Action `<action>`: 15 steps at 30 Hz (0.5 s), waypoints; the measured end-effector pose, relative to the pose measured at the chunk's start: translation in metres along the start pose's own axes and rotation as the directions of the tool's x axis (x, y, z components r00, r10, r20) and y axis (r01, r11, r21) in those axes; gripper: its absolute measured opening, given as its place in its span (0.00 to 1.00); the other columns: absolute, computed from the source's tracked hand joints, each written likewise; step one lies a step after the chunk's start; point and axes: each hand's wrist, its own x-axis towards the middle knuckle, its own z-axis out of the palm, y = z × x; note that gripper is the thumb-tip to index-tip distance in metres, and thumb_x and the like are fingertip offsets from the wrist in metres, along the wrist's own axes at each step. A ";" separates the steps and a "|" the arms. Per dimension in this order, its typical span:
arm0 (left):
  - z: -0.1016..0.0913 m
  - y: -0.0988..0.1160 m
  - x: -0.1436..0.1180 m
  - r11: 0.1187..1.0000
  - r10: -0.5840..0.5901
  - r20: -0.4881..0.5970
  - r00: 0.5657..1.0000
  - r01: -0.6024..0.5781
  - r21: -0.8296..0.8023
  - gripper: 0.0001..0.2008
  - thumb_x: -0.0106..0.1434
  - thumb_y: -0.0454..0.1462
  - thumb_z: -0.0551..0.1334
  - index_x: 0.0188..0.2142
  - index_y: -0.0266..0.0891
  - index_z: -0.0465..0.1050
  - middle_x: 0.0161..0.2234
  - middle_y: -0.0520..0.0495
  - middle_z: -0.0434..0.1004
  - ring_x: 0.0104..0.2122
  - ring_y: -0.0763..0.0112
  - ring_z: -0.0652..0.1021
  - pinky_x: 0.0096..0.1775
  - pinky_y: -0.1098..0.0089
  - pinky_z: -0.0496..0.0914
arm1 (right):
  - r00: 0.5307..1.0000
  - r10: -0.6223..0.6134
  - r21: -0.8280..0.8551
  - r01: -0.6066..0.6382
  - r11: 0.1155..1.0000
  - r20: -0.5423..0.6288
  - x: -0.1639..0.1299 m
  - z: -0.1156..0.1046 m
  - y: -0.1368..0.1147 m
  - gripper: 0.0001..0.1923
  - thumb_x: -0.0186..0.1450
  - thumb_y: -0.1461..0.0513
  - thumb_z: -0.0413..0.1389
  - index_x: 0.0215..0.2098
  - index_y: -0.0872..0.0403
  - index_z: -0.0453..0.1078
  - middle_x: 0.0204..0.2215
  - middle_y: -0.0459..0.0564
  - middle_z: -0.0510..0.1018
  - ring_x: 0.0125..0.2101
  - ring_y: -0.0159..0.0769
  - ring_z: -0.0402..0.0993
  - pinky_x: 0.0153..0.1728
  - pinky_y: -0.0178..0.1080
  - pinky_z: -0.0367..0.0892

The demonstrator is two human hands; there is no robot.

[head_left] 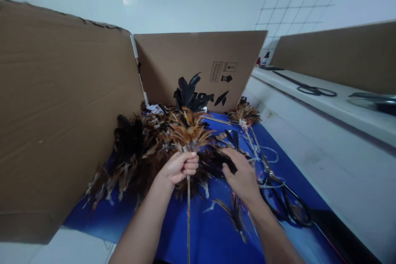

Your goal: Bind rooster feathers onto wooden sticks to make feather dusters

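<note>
My left hand (pixel 182 167) is closed round a feather duster (pixel 193 134), just below its feathers. Its thin stick (pixel 188 222) hangs down below my fist, and tan-brown feathers with tall black feathers (pixel 187 93) spread out above. To the right, my right hand (pixel 241 173) is over dark loose feathers (pixel 216 159), its thumb and fingers apart; I see nothing gripped in it. A wide heap of brown and black feathers (pixel 151 144) lies behind and left of my left hand.
Cardboard panels (pixel 62 111) stand at the left and back (pixel 173 62). Large black-handled scissors (pixel 284 202) and another feather bundle (pixel 244 113) lie on the blue surface (pixel 176 243) at the right. A white ledge (pixel 349 99) holds smaller scissors (pixel 315 90).
</note>
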 end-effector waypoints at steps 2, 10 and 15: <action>0.002 -0.002 0.000 1.000 -0.002 0.017 1.000 0.002 0.000 0.17 0.55 0.35 0.61 0.22 0.37 0.50 0.19 0.60 0.45 0.16 0.87 0.46 0.16 0.82 0.42 | 0.984 -0.002 0.106 -0.017 0.994 0.180 0.006 0.013 -0.011 0.21 0.58 0.62 0.49 0.50 0.56 0.66 0.48 0.54 0.74 0.49 0.40 0.69 0.50 0.44 0.64; -0.011 -0.014 0.015 0.998 -0.037 0.088 0.995 0.041 -0.045 0.16 0.50 0.32 0.62 0.20 0.38 0.51 0.16 0.61 0.44 0.14 0.86 0.47 0.17 0.79 0.40 | 0.982 0.122 0.017 -0.126 0.992 0.146 0.017 -0.003 -0.044 0.18 0.59 0.51 0.47 0.38 0.50 0.72 0.34 0.52 0.80 0.33 0.46 0.77 0.37 0.47 0.70; -0.035 -0.045 0.046 0.994 0.107 -0.021 0.994 -0.106 0.037 0.14 0.50 0.36 0.65 0.20 0.38 0.57 0.16 0.57 0.52 0.14 0.82 0.55 0.18 0.76 0.47 | 0.954 -0.156 0.261 0.088 0.961 0.255 0.034 0.007 -0.104 0.14 0.59 0.51 0.50 0.36 0.47 0.73 0.35 0.49 0.79 0.34 0.42 0.76 0.37 0.43 0.70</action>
